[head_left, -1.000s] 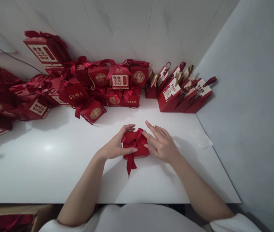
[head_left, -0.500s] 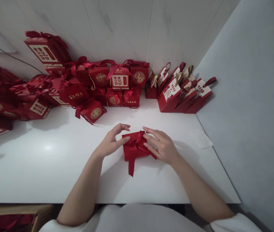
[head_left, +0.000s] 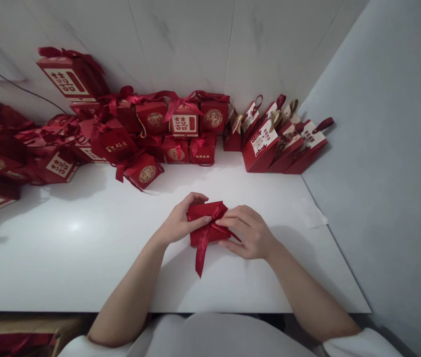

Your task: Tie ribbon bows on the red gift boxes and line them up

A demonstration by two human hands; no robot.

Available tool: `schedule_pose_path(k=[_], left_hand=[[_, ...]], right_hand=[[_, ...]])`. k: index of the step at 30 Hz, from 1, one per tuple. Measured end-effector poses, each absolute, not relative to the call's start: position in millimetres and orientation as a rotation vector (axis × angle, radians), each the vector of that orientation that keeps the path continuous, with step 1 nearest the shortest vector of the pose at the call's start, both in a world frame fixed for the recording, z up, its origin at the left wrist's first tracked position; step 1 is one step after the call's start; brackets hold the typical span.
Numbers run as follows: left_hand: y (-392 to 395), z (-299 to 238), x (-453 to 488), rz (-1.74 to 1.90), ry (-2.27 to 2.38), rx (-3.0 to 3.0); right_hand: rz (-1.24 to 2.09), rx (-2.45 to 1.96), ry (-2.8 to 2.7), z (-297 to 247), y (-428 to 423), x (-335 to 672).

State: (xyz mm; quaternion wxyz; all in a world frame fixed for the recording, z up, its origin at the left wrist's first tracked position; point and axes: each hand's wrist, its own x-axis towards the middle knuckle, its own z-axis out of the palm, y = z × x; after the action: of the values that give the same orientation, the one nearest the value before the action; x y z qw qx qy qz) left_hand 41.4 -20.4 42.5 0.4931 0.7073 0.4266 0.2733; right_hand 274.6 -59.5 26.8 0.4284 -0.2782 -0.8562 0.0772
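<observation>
A small red gift box [head_left: 205, 232] with a red ribbon [head_left: 202, 250] rests on the white table [head_left: 65, 248] in front of me. My left hand [head_left: 181, 220] curls round the box's left side, fingers pressed on its top. My right hand [head_left: 247, 230] is closed on the right side, pinching the ribbon near the knot. One ribbon tail hangs down toward me over the table.
Many red gift boxes [head_left: 147, 121] with ribbons are piled along the back wall and to the left. Several red handled bags [head_left: 277, 141] lean at the back right. A grey wall [head_left: 389, 163] borders the table's right edge. A cardboard box [head_left: 17, 334] sits below left.
Both hands went from spread fingers hovering on the box to closed on it. The right hand curled in on the ribbon, and the ribbon tail shifted slightly.
</observation>
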Motion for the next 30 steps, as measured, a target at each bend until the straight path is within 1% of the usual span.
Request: schedule_pose_path(k=[3, 8, 12, 17, 22, 27, 30], left_hand=[[-19, 42, 41, 0.649, 1.026, 1.691], [-19, 43, 42, 0.601, 1.004, 1.618], [-18, 43, 43, 0.606, 0.985, 1.590], [-17, 43, 42, 0.607, 0.996, 1.611], [-18, 44, 42, 0.602, 1.021, 1.627], [-18, 42, 43, 0.599, 1.032, 1.615], [-18, 41, 43, 0.606, 1.038, 1.636]], right_hand=[[0.258, -0.722, -2.188, 28, -59, 277], [0.582, -0.701, -2.100, 33, -58, 282], [0.723, -0.640, -1.978, 37, -56, 288], [0.956, -0.611, -2.013, 41, -57, 297], [1.038, -0.677, -1.993, 46, -57, 306], [1.106, -0.814, -2.093, 45, -52, 316], [1.233, -0.910, -2.153, 43, -48, 318]])
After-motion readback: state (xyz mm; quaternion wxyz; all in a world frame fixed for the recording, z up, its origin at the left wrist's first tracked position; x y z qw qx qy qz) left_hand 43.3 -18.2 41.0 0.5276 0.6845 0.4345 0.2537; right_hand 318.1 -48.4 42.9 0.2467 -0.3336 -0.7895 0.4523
